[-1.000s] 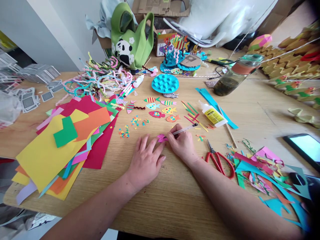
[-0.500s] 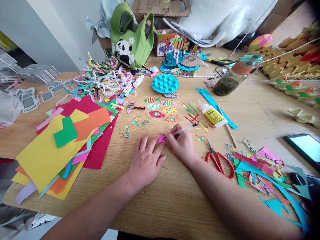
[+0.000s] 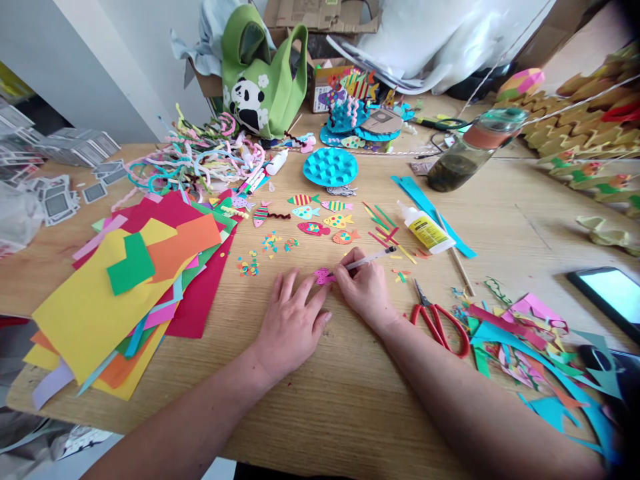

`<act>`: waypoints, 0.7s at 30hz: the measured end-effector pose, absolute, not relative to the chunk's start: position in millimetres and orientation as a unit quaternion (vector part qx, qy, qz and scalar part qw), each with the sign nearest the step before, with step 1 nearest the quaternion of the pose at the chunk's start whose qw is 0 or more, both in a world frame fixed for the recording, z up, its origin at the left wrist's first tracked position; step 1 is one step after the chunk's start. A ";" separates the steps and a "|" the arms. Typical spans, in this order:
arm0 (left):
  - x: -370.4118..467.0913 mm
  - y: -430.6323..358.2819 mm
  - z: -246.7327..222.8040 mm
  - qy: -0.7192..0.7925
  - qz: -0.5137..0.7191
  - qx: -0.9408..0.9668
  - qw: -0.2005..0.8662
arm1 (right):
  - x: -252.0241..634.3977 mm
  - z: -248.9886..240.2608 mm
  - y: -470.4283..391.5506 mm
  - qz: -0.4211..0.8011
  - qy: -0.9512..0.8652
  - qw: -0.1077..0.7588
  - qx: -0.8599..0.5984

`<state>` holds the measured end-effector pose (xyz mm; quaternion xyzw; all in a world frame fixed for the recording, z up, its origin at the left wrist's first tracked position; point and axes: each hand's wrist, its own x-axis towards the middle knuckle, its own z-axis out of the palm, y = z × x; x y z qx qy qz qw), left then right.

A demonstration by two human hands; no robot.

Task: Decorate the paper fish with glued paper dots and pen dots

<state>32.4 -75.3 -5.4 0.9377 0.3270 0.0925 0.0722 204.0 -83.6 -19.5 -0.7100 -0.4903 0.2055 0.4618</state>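
Note:
A small purple-pink paper fish [image 3: 323,275] lies flat on the table between my two hands. My right hand [image 3: 363,287] is closed around a pen [image 3: 373,257] with a clear barrel, its tip at the paper fish. With fingers spread, my left hand [image 3: 294,319] rests on the wood, fingertips at the fish's near edge. Decorated paper fish [image 3: 338,221] lie in rows just beyond. Tiny paper dots [image 3: 249,264] and bits sit left of them, thin paper strips [image 3: 384,227] to their right. Red-handled scissors [image 3: 440,323] lie beside my right forearm.
Coloured paper sheets [image 3: 95,300] are piled at left, paper scraps [image 3: 530,353] at right near a phone [image 3: 610,293]. A glue bottle [image 3: 427,230], glass bottle [image 3: 475,150] and blue egg-carton piece [image 3: 331,167] stand farther back. Pipe cleaners [image 3: 200,157] heap before a green bag [image 3: 265,80].

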 end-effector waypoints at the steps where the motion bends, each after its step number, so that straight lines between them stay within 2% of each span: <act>1: 32.6 -75.3 -5.2 0.327 0.093 0.938 0.072 | 204.1 -19.3 -83.7 0.204 -0.491 0.462 -0.710; 21: 31.9 -76.2 -3.6 0.322 0.098 0.940 0.061 | 203.0 -11.6 -85.9 0.210 -0.476 0.485 -0.703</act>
